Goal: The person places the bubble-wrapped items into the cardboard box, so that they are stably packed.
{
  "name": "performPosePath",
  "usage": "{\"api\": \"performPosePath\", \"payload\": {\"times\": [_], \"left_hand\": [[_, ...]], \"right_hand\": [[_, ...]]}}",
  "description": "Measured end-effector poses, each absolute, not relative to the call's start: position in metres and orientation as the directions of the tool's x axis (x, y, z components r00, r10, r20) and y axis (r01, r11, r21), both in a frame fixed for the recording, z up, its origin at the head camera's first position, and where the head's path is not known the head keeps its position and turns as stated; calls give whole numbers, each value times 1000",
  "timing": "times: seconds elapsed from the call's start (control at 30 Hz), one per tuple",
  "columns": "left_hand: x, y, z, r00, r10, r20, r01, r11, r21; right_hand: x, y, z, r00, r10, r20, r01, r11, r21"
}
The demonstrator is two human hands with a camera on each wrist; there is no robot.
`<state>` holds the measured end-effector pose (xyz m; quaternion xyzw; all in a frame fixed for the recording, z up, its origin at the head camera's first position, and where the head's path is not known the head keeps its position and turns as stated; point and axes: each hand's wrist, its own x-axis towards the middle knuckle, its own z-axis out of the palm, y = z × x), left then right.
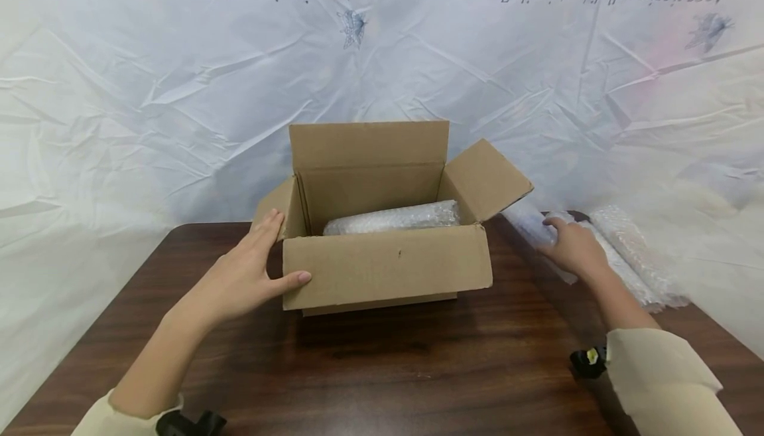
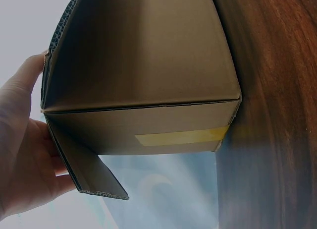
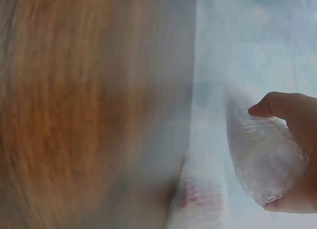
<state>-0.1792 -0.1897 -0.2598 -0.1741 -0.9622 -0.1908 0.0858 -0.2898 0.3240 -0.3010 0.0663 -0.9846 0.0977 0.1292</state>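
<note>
An open cardboard box [image 1: 388, 267] stands on the table with its flaps spread. Inside it lies a bubble-wrapped roll [image 1: 394, 217], its lower part hidden by the front flap. My left hand [image 1: 235, 283] grips the box's near left corner, thumb on the front flap and fingers at the left side flap [image 2: 86, 164]. To the right of the box, my right hand [image 1: 573, 248] holds another bubble-wrapped roll [image 3: 267, 159], thumb on one side and fingers round the other. Its contents cannot be made out through the wrap.
More bubble-wrapped rolls [image 1: 635, 250] lie at the table's right side, beyond my right hand. A pale printed sheet [image 1: 382, 77] hangs behind the dark wooden table [image 1: 382, 369]. The box's right flap [image 1: 489, 180] sticks out toward the rolls.
</note>
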Motion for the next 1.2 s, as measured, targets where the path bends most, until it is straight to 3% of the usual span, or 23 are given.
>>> {"api": "performPosePath", "payload": {"times": [0.37,0.7,1.2], "left_hand": [[-178,-190,-259,-927,304,220,365,865,345],[-178,-190,-259,-925,306,224,369,865,342],[-177,-190,-259,-925,306,225,369,865,339]], "right_hand": [[-273,316,-276,-873,-106,476,-246,939,-242],[-255,310,-254,-860,-66,506,-232,934,-273],[-231,293,-229,-743,-19,669,-313,894,-322]]}}
